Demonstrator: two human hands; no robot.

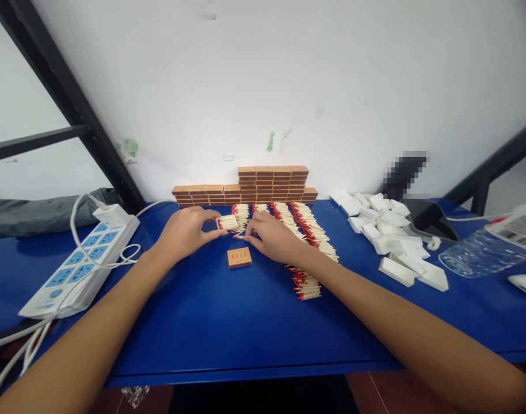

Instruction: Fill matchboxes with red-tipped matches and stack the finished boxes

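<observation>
My left hand [187,227] grips a small white matchbox tray [227,222] by its left end, and matches lie inside it. Close to its right, my right hand [267,233] pinches matches [239,236] with red heads, just above the blue table. How many it has cannot be made out. Below both hands lies an orange matchbox sleeve [239,257] with red lettering. Rows of loose red-headed matches [306,224] run behind and beside my right hand, partly hidden by it and the forearm.
Matchboxes [271,184] are stacked along the wall. White empty-looking trays [388,224] are heaped at right, with a dark phone-like device [431,218] and a clear plastic bottle [483,250] beyond. A white power strip [82,261] with cables lies at left on the blue table [202,328].
</observation>
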